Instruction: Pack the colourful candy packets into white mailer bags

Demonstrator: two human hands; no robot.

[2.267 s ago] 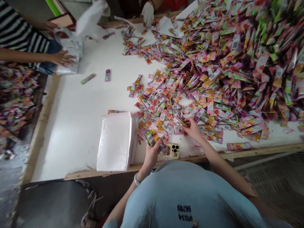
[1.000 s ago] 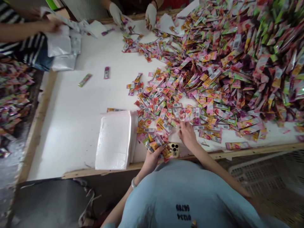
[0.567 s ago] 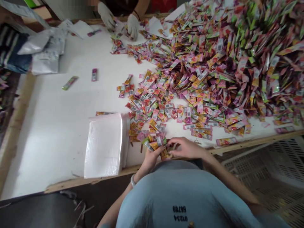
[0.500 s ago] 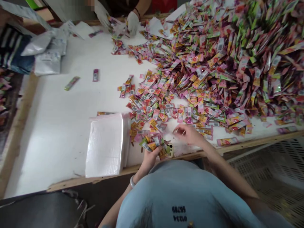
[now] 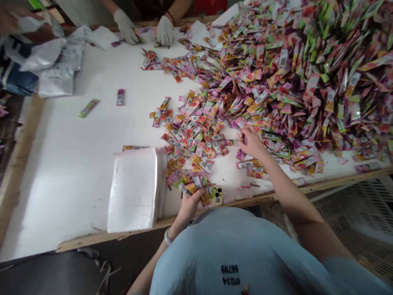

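My left hand (image 5: pixel 189 205) is closed round a bunch of small stick packets (image 5: pixel 196 186) in pink, yellow and green, low over the table's front edge. Next to it lies a phone (image 5: pixel 218 195) in a pale yellow case, partly covered by the bunch. My right hand (image 5: pixel 252 142) is at the near edge of the loose packets (image 5: pixel 211 143), its fingers bent and drawn together. What sits between those fingertips is too small to make out. Left of my left hand stands a stack of white padded mailers (image 5: pixel 132 190).
A large heap of packets (image 5: pixel 307 82) covers the right of the white table (image 5: pixel 76 164). Across from me are a co-worker's gloved hands (image 5: pixel 165 32). Silver pouches (image 5: pixel 57 80) lie at the far left, and a plastic crate (image 5: pixel 362 209) stands below the right edge.
My right hand has moved from beside the bunch, up and rightward to the packets. My left hand keeps its bunch. The co-worker's gloved hands have moved apart.
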